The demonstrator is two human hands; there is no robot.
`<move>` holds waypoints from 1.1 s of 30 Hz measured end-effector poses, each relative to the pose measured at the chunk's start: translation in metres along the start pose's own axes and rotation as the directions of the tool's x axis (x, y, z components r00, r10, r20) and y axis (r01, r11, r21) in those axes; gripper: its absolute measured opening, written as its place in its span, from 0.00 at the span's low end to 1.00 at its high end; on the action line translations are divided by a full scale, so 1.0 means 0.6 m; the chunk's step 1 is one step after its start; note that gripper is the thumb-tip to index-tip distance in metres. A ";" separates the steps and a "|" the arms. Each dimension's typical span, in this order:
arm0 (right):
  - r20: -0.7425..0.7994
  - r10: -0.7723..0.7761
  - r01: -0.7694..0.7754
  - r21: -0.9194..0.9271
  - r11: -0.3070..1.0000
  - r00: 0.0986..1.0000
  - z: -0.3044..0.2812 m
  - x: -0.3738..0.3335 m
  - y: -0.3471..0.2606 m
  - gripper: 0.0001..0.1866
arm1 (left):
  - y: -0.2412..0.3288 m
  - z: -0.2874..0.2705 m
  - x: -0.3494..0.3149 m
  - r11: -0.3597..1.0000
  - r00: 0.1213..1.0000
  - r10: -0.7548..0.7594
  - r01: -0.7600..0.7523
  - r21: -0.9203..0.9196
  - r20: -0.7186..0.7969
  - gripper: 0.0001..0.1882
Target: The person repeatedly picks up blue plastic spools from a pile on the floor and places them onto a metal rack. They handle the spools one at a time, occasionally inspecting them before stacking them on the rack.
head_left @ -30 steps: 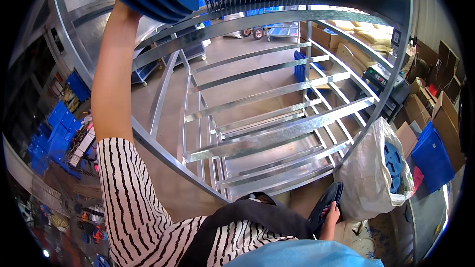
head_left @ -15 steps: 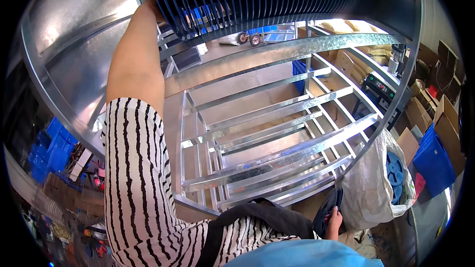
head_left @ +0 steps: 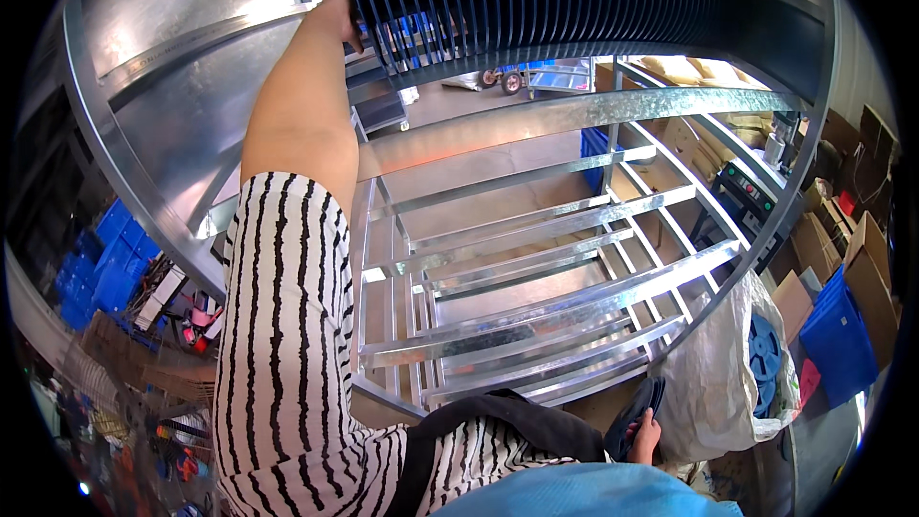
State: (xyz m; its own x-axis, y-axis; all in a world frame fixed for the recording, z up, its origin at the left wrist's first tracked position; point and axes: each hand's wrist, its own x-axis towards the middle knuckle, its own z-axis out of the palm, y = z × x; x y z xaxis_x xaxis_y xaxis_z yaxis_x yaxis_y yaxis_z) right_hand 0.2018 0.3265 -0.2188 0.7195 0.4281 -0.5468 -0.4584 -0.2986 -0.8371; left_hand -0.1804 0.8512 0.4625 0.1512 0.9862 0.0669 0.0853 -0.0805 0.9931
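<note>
My left arm, in a black-and-white striped sleeve, stretches up to the top of the view. There my left hand (head_left: 346,17) grips the left end of a long black rack (head_left: 536,0) with many thin upright slats. Part of its fingers is hidden behind the rack's end. The rack rests across the top of a shiny metal frame (head_left: 574,115). Low at the right, my right hand (head_left: 646,438) is closed around a dark, flat thing (head_left: 632,416) whose kind I cannot make out.
Below the rack are several metal crossbars (head_left: 536,220). At the right stand a white woven sack (head_left: 708,373) holding a blue reel (head_left: 763,349), a blue bin (head_left: 842,340) and cardboard boxes (head_left: 869,258). Blue crates (head_left: 100,268) are stacked at the left.
The whole view has shifted, so the rack, frame and left arm appear further right. More of my left hand shows beside the rack's end. My right hand still holds the dark thing.
</note>
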 end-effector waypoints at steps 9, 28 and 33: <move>0.011 -0.088 0.088 -0.047 0.995 0.996 -0.014 -0.025 0.005 0.23 | 0.037 0.032 -0.040 0.942 0.959 0.199 -0.244 -0.229 -0.203 0.44; -0.176 -0.171 0.186 0.072 0.980 0.969 -0.175 -0.114 0.026 0.24 | 0.050 0.076 -0.075 0.763 0.695 0.645 -0.571 0.302 -0.317 0.22; -0.196 -0.105 0.135 0.142 0.981 0.975 -0.176 -0.112 0.036 0.23 | 0.060 0.014 -0.017 0.731 0.723 0.675 -0.627 0.269 -0.146 0.19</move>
State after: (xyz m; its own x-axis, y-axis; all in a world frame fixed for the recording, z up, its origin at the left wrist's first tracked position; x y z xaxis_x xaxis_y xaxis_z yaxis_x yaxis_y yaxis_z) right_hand 0.1984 0.2014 -0.1984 0.8521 0.2812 -0.4413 -0.4270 -0.1138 -0.8970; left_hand -0.1709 0.8371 0.4965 0.0229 0.6804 0.7325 0.2322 -0.7163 0.6581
